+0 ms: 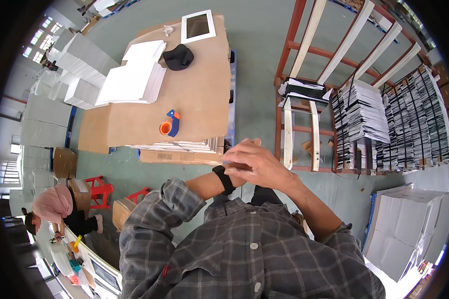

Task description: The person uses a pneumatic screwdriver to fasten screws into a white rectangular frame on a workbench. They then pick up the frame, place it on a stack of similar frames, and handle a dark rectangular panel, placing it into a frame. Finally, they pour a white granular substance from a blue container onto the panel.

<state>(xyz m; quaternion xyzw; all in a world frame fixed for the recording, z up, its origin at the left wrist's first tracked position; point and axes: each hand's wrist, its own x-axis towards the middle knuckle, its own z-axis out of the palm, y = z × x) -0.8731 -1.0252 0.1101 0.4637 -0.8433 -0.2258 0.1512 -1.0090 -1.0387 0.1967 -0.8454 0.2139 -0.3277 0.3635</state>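
Observation:
My two hands meet in front of my shirt, at the near right corner of a cardboard-topped stack (184,107). My right hand (258,162) lies across my left hand and wrist, its fingers stretched out, with no object seen in it. Most of my left hand (237,176) is hidden beneath it, so its fingers cannot be made out. A black wristband (223,180) circles my left wrist. On the cardboard lie a tape dispenser (171,124) with orange tape, a black cap (178,57), white sheet stacks (132,82) and a white-framed panel (198,26).
At the right stands a red metal rack (312,50) with pale bars, beside strapped bundles (364,112). Wrapped white stacks (409,226) sit at the near right. A person in pink (55,203) bends over a bench at the lower left, near red stools (101,192) and cartons (122,213).

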